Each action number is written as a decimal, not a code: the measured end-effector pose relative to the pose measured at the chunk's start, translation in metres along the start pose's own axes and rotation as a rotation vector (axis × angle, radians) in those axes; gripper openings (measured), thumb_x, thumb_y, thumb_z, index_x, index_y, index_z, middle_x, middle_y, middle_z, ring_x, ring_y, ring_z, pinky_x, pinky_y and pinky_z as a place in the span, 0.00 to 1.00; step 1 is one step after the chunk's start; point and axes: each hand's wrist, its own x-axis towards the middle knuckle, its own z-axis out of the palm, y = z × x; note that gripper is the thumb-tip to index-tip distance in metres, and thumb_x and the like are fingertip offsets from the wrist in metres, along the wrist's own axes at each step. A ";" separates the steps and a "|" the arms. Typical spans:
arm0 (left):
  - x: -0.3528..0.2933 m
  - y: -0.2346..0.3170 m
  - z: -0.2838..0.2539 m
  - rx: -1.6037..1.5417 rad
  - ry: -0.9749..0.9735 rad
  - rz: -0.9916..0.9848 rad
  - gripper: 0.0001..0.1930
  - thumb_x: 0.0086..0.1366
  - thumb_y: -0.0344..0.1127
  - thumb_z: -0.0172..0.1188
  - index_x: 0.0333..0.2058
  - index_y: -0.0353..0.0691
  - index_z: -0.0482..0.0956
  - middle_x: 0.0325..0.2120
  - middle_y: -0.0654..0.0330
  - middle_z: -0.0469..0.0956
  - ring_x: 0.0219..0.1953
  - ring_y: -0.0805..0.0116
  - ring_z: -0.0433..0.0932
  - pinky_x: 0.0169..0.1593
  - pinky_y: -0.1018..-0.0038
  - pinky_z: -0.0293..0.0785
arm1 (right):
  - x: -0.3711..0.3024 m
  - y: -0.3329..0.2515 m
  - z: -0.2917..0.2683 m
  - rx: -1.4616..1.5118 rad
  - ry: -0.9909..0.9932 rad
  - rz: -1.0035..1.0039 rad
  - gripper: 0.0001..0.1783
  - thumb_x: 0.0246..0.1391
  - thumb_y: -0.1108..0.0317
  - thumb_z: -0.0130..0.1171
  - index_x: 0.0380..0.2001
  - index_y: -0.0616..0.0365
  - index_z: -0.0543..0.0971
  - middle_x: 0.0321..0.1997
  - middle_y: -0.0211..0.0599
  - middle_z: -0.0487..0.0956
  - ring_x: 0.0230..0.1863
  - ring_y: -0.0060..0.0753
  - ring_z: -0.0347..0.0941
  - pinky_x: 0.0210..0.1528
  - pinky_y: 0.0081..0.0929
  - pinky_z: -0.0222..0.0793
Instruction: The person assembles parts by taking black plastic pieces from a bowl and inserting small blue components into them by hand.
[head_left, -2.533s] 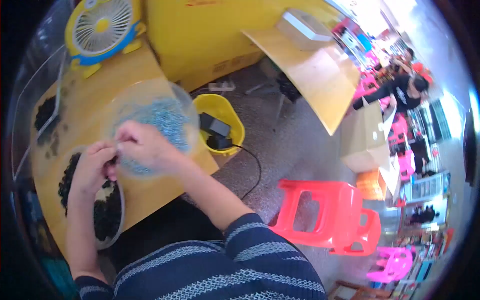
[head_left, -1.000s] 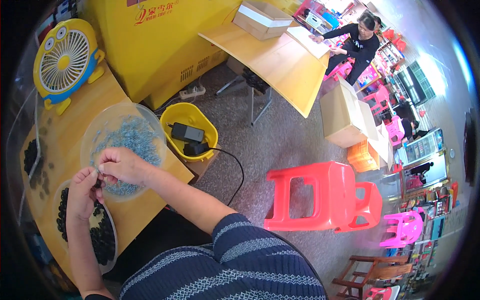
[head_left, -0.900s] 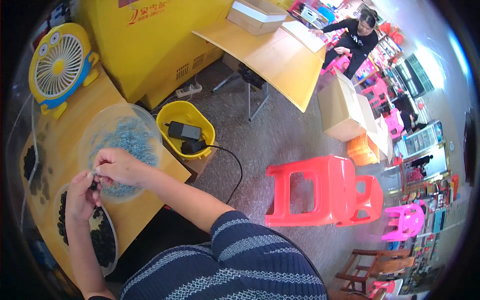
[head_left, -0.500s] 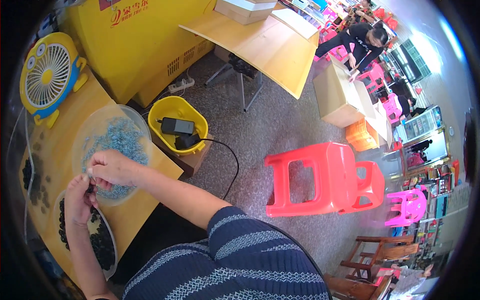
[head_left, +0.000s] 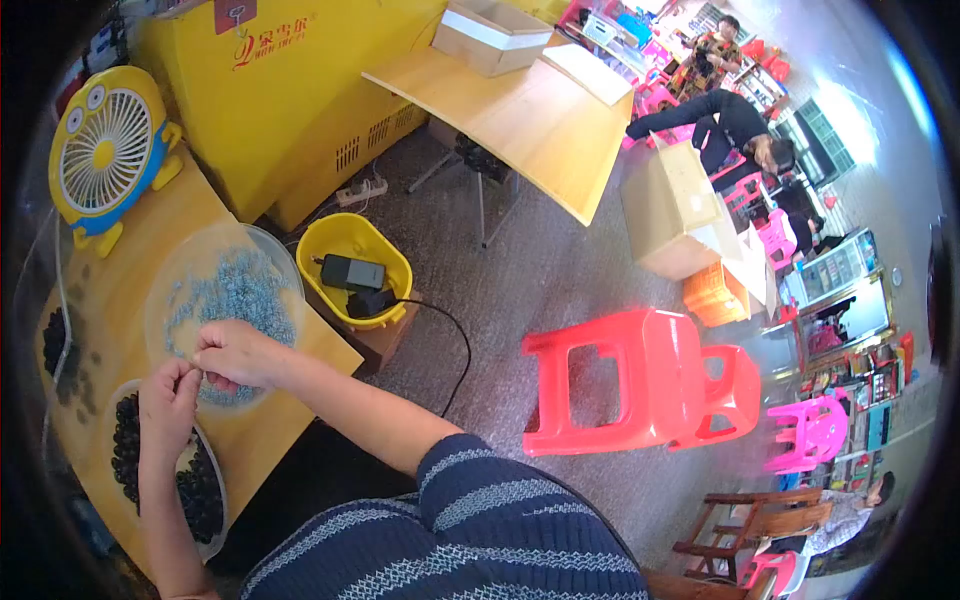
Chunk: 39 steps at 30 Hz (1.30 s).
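the person's left hand and right hand meet fingertip to fingertip at the near rim of a clear round dish on the wooden desk. the grip of each hand is pressed together, thumb against fingers, on something too small to make out; whatever sits between them is hidden by the fingers. the right hand hovers over the dish's near edge, the left one just beside it, above the gap between the dish and a second tray.

the clear dish is shallow and see-through, and holds a thin scattered layer of tiny pale blue beads, thicker toward the middle, with the wood showing through at the sides. the second tray, nearer the person, carries a heap of small round black beads, glossy and packed close. a looser pile of black beads lies straight on the desk at the far left.

at the back of the desk stands a yellow and blue cartoon-faced fan. off the desk's right edge, a yellow tub sits on a low box and holds a black power adapter with its cable trailing over the floor. a red plastic stool stands well apart on the floor.
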 end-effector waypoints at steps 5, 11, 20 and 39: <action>0.004 -0.001 0.004 0.343 0.077 0.404 0.05 0.53 0.27 0.49 0.21 0.33 0.69 0.18 0.63 0.68 0.15 0.79 0.64 0.18 0.83 0.59 | -0.001 0.006 -0.004 0.160 0.033 0.019 0.03 0.44 0.73 0.49 0.23 0.60 0.67 0.18 0.30 0.68 0.18 0.21 0.66 0.19 0.19 0.64; 0.017 0.009 0.003 -0.426 -0.138 -0.280 0.07 0.55 0.34 0.48 0.21 0.40 0.68 0.16 0.66 0.67 0.14 0.80 0.64 0.16 0.84 0.63 | 0.000 0.004 -0.014 0.325 0.014 -0.066 0.04 0.41 0.76 0.51 0.23 0.58 0.67 0.19 0.28 0.68 0.20 0.19 0.64 0.22 0.16 0.62; 0.052 0.007 0.003 -0.759 -0.304 -0.380 0.08 0.54 0.36 0.51 0.22 0.39 0.68 0.17 0.63 0.70 0.13 0.78 0.67 0.14 0.82 0.66 | 0.007 -0.006 -0.045 0.309 0.013 -0.195 0.05 0.36 0.80 0.50 0.19 0.58 0.68 0.18 0.26 0.68 0.21 0.16 0.63 0.24 0.15 0.60; 0.057 -0.023 0.024 0.382 -0.052 -0.031 0.06 0.48 0.29 0.50 0.24 0.33 0.72 0.19 0.52 0.71 0.24 0.60 0.70 0.30 0.70 0.66 | 0.006 0.009 -0.036 -0.879 0.364 -0.240 0.06 0.41 0.72 0.45 0.22 0.61 0.71 0.29 0.47 0.69 0.36 0.47 0.66 0.37 0.37 0.62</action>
